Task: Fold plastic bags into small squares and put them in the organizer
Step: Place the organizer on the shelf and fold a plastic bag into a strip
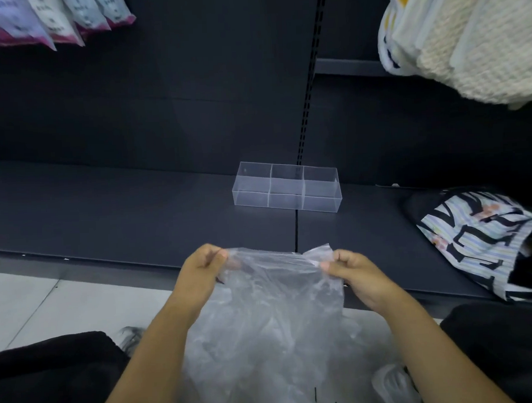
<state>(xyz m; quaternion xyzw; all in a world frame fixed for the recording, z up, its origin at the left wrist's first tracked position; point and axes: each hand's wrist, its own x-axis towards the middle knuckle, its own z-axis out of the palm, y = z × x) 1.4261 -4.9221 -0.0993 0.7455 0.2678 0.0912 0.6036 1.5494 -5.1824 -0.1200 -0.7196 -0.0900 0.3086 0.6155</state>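
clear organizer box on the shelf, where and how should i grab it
Probably take the clear open-topped plastic organizer by its near long wall, pinching over the rim from above and the front; the top is open, and the dark back panel stands close behind.

Bare forearms [161, 343], black trousers [52, 372] covering both knees.
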